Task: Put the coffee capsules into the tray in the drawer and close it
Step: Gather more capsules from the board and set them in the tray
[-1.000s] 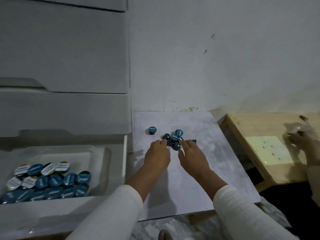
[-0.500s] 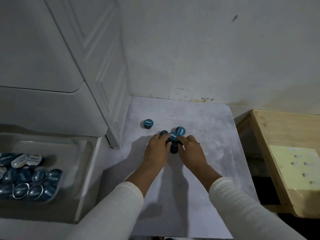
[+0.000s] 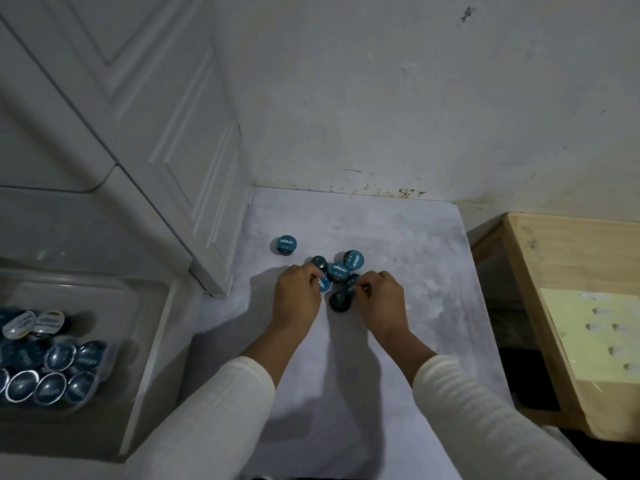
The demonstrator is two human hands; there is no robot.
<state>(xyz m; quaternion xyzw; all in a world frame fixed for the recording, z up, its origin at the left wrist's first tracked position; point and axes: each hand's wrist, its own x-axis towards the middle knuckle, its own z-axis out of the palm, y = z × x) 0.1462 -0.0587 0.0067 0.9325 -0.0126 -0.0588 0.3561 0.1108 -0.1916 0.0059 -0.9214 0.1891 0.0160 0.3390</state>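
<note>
**Both hands on the capsule cluster**

We see the left hand [image 3: 297, 299] and the right hand [image 3: 380, 299] resting knuckles-up on the pale mat [image 3: 415, 271], closing in from either side on a small cluster of blue coffee capsules [image 3: 337, 271]. The left hand's fingers are curled around one capsule [image 3: 323, 283] at its fingertips; how firmly it is held we cannot tell. The right hand's fingers are bent onto another capsule [image 3: 351, 285] lying on its side, and a dark capsule [image 3: 340, 301] sits between the two hands, just beside the right thumb. Two more capsules lie just beyond the fingertips, touching the cluster. A single capsule [image 3: 284, 244] stands apart, beyond the left hand and slightly to its outer side. Well off to the left of the left hand, the open drawer [image 3: 152, 341] holds a clear tray [image 3: 114, 351] already partly filled with capsules. A wooden table [image 3: 540, 271] stands to the right of the right hand.
</note>
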